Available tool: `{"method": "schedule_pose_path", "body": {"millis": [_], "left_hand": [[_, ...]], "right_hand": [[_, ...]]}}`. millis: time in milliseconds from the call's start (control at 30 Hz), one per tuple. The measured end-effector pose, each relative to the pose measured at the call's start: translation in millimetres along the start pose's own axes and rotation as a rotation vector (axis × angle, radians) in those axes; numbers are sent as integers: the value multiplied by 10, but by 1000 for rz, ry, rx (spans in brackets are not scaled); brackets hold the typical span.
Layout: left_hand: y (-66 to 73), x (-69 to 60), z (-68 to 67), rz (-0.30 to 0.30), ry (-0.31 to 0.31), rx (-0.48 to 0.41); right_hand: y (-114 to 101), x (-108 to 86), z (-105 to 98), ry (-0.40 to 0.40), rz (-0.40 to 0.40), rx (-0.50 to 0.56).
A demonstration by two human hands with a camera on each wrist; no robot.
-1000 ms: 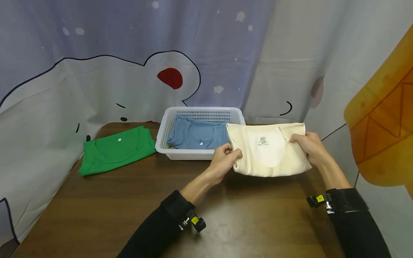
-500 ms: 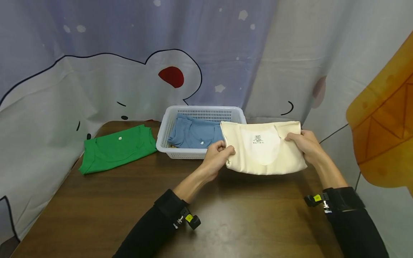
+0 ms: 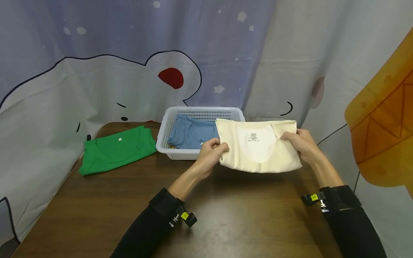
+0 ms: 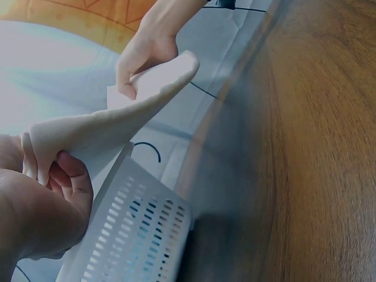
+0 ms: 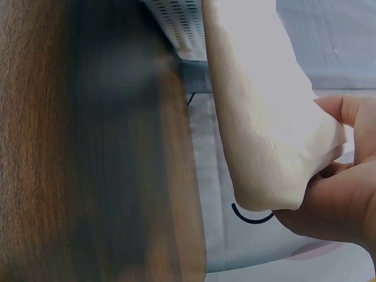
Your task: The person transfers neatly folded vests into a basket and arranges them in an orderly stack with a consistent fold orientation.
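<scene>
Between both hands hangs a folded cream shirt (image 3: 232, 157), its neckline and printed label facing up. My left hand (image 3: 209, 156) pinches its left edge, thumb on top and fingers curled beneath. At the other end my right hand (image 3: 302, 144) grips the right edge the same way. Both wrist views show the shirt (image 4: 88, 135) held off the wooden table. The white basket (image 3: 184, 154) stands just behind it, and the shirt covers the basket's front right corner. Inside the basket lies a folded blue shirt (image 3: 193, 132), partly hidden by the cream one.
A folded green shirt (image 3: 117, 150) lies on the brown wooden table (image 3: 106, 208), left of the basket. A printed curtain (image 3: 219, 53) hangs right behind the table's back edge.
Both hands have carried the cream shirt a little to the left and slightly up. It now overlaps more of the basket and hides more of the blue shirt.
</scene>
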State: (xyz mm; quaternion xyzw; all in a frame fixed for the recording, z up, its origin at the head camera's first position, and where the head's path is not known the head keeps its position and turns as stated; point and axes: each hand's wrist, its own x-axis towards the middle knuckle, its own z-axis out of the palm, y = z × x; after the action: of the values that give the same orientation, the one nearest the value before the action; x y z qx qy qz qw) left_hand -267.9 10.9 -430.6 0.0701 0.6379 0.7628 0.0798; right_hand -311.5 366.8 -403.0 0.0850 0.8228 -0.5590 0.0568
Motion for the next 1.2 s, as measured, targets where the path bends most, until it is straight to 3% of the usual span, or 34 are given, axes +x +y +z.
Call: {"method": "schedule_pose_path", "body": {"millis": [700,1200], "left_hand": [[78,75,-215,1,6,-62],[147,218,-399,-24,46,-51]], "right_hand": [[-107,78,167,-24,-10,8],[-185,137,269,-47,-12,10]]}}
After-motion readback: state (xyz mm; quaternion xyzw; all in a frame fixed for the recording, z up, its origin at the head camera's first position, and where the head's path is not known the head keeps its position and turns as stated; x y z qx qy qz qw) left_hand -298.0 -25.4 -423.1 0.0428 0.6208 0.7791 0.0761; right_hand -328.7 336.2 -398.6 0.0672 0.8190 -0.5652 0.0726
